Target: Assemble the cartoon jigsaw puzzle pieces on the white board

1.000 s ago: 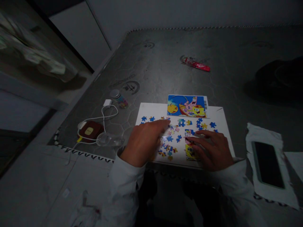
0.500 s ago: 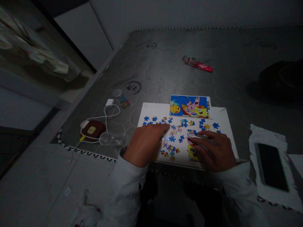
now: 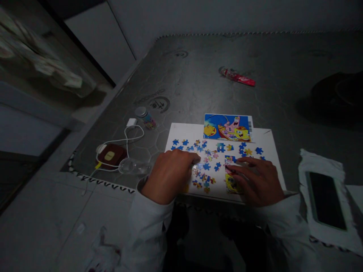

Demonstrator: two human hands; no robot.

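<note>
Now the left hand (image 3: 168, 177) rests its fingertips (image 3: 195, 160) among loose jigsaw pieces (image 3: 210, 166) on a white board (image 3: 177, 132); whether that grip clamps a piece, one cannot tell; the right hand (image 3: 255, 182) lies open, fingers apart, on a joined section (image 3: 231, 183) of puzzle; a SpongeBob picture card (image 3: 227, 127) overlaps the board's far edge; left of the board, a clear bottle (image 3: 133, 166) lies beside a corded power bank (image 3: 110, 155); a phone (image 3: 326, 204) lies to the right on the surface (image 3: 198, 75).

Puzzle pcs (image 3: 207, 166) under L hand (image 3: 169, 175), R hand (image 3: 255, 182) hidden.
</note>
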